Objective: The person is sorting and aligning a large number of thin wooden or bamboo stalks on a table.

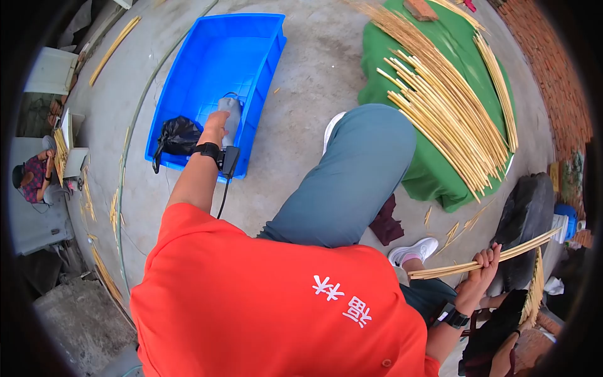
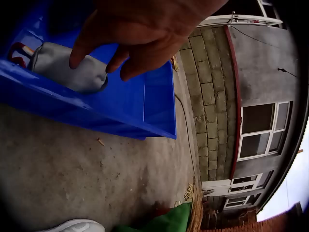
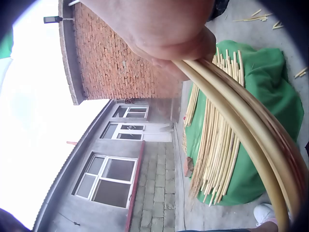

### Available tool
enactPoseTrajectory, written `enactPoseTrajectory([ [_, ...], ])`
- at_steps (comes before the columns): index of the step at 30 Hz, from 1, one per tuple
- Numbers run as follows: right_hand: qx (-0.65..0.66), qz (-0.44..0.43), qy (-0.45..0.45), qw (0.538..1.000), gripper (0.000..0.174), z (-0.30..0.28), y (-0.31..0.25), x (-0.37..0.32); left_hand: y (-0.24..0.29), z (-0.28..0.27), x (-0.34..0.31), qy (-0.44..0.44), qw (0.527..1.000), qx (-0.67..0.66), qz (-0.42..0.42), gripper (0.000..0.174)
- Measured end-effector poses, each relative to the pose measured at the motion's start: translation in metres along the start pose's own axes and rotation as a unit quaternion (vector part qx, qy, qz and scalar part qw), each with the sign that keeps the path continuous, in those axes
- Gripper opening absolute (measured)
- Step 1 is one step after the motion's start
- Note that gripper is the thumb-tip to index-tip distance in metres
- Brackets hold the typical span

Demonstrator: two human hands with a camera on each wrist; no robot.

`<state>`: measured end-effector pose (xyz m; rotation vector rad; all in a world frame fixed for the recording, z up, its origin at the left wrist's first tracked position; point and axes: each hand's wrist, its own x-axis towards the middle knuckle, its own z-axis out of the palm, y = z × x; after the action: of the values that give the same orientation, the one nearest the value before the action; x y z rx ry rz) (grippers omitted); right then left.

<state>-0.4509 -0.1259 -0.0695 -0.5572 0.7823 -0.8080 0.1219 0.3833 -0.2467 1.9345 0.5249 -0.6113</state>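
My left hand (image 1: 215, 127) reaches into a blue plastic bin (image 1: 267, 69), beside a grey fabric pouch (image 1: 232, 122). In the left wrist view its fingers are loosely spread above the pouch (image 2: 67, 67), one fingertip overlapping it. Something with a red, looped end (image 2: 18, 54) pokes out past the pouch. A black plastic bag (image 1: 178, 135) lies in the same bin, close to the wrist. Out to the right, my right hand (image 1: 485, 262) grips a small bundle of long, pale plant stalks (image 1: 524, 247). The stalks (image 3: 246, 121) bend away from the fist in the right wrist view.
Many cut stalks (image 1: 440, 113) lie in rows on a green cloth (image 1: 433, 185), with a brick (image 1: 421, 9) at its far end. A hose (image 1: 130, 135) runs along the concrete floor. Other people sit at the far left (image 1: 38, 173) and lower right (image 1: 502, 352).
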Motion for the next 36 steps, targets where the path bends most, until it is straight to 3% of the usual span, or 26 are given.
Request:
enactPoseTrajectory([
  [4, -0.021, 0.021, -0.020, 0.999, 0.024, 0.022, 0.005, 0.000, -0.070, -0.014, -0.007, 0.041, 0.988, -0.064, -0.137, 0.048],
  [11, -0.054, 0.031, -0.010, 0.998, 0.024, 0.050, 0.014, -0.004, -0.106, -0.004, 0.023, -0.017, 0.981, -0.144, -0.129, 0.047],
  [13, -0.065, 0.024, 0.007, 0.998, 0.024, 0.055, 0.014, -0.008, -0.085, 0.000, 0.005, 0.098, 0.944, -0.264, -0.173, 0.046],
  [15, -0.075, 0.019, 0.006, 0.997, 0.021, 0.057, 0.015, -0.010, -0.080, -0.004, 0.006, 0.127, 0.949, -0.244, -0.152, 0.044],
  [18, -0.072, 0.017, 0.015, 0.997, 0.021, 0.056, 0.013, -0.008, -0.089, -0.034, 0.042, 0.080, 0.979, -0.164, -0.087, 0.036],
  [22, -0.076, 0.011, 0.014, 0.997, 0.020, 0.060, 0.018, -0.007, -0.066, -0.053, 0.033, 0.030, 0.992, -0.100, -0.065, 0.041],
  [25, -0.056, 0.034, 0.014, 0.998, 0.018, 0.089, 0.035, -0.014, -0.066, -0.054, 0.029, -0.018, 0.995, -0.037, -0.086, 0.043],
  [26, -0.061, 0.013, 0.012, 0.998, 0.017, 0.067, 0.030, -0.004, -0.072, -0.048, 0.031, -0.019, 0.995, -0.038, -0.091, 0.043],
  [28, -0.079, -0.008, 0.053, 0.995, 0.016, 0.105, 0.044, -0.023, -0.097, -0.046, 0.049, -0.051, 0.993, -0.018, -0.103, 0.043],
  [31, -0.097, -0.013, 0.076, 0.992, 0.019, 0.090, 0.042, -0.017, -0.114, -0.049, 0.062, -0.101, 0.981, -0.020, -0.162, 0.045],
  [32, -0.094, -0.010, 0.061, 0.994, 0.018, 0.091, 0.041, -0.019, -0.108, -0.045, 0.069, -0.045, 0.987, 0.031, -0.148, 0.047],
  [33, -0.101, -0.009, 0.058, 0.993, 0.019, 0.087, 0.041, -0.017, -0.111, -0.047, 0.084, -0.025, 0.997, 0.009, -0.075, 0.062],
  [36, -0.102, -0.007, 0.076, 0.992, 0.020, 0.086, 0.037, -0.014, -0.039, -0.037, 0.065, -0.065, 0.996, -0.045, 0.030, 0.061],
])
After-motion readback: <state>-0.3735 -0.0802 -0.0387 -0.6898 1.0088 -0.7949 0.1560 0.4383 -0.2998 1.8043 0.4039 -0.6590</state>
